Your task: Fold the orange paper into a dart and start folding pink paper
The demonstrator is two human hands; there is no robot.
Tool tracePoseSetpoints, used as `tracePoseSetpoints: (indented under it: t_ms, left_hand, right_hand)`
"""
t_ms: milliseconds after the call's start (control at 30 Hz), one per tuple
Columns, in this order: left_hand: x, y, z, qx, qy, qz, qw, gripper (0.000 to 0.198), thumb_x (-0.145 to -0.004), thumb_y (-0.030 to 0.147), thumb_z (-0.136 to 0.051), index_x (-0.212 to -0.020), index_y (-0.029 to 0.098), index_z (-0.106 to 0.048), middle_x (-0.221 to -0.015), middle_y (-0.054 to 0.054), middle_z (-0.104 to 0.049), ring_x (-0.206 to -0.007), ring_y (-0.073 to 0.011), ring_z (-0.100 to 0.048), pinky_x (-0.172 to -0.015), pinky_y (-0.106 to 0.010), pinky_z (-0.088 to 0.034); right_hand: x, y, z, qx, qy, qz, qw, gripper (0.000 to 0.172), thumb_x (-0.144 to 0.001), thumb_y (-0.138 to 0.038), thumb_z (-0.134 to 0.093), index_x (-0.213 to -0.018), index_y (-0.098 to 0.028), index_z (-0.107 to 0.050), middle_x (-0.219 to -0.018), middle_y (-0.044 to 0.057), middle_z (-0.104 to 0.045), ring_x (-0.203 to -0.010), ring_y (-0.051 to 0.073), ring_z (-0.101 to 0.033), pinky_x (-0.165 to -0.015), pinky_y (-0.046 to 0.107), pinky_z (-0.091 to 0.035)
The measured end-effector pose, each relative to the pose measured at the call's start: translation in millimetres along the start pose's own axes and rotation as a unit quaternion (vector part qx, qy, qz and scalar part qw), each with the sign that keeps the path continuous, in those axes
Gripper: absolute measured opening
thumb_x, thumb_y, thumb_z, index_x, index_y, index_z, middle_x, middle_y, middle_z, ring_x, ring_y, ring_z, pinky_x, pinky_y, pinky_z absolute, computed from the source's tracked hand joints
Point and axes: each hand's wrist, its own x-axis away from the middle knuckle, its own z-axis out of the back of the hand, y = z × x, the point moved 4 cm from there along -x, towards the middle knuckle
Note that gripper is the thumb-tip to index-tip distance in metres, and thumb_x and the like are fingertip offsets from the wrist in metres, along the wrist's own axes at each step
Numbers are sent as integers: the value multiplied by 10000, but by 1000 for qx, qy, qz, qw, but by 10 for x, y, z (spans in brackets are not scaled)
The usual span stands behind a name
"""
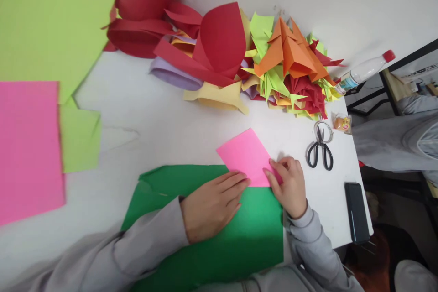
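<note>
A piece of bright pink paper (244, 155) lies partly on a large green sheet (253, 232) and partly on the white table. My left hand (214, 207) rests flat over the green sheet, its outstretched fingertips touching the pink paper's lower left edge. At the paper's right corner, my right hand (289, 185) is closed, with thumb and fingers pinching the edge. Black-handled scissors (320, 150) lie to the right of my right hand, beside a roll of clear tape (329, 132).
Curled red paper pieces (222, 36) and a pile of folded paper shapes (290, 54) line the back. Large lime sheets (44, 27) and a pink sheet (29, 150) lie left. A bottle (361, 73), wrapped snack (342, 123) and phone (357, 212) sit near the right edge.
</note>
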Motion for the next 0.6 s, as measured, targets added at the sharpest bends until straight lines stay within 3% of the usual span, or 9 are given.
tracePoseSetpoints:
  t_ms: [167,267,467,600]
  left_hand:
    - [-14,37,-24,13,-25,22,999,395,-882,312,-503,-1177,73,-614,-1194,-132,-653,-1135,-264,-545,-1034,-417,-397]
    - [-16,78,-22,10,-10,50,999,441,-856,369,-535,-1162,62,-620,-1182,-140,-659,-1134,-282,-549,-1045,-426,-380]
    - [52,303,-82,-57,11,87,995,413,-881,334,-493,-1111,29,-652,-1223,-180,-642,-1203,-315,-529,-1056,-436,-373]
    - [106,481,-39,-96,75,101,987,313,-886,227,-495,-972,1,-694,-1048,-225,-706,-1075,-313,-619,-956,-429,-452]
  right_hand:
    - [49,-50,5,49,-16,21,998,422,-894,-481,-534,-1174,-184,-641,-989,114,-555,-892,239,-494,-780,384,-425]
    - [57,-77,6,69,-27,26,997,473,-885,-513,-530,-1204,-174,-618,-1017,124,-558,-909,250,-487,-776,389,-419]
    - [63,-116,1,99,-23,20,995,483,-885,-523,-522,-1197,-167,-620,-1020,130,-568,-909,257,-478,-751,383,-405]
    - [63,-118,-2,105,-23,15,994,489,-894,-538,-496,-1192,-171,-622,-1022,126,-565,-905,255,-468,-749,379,-391]
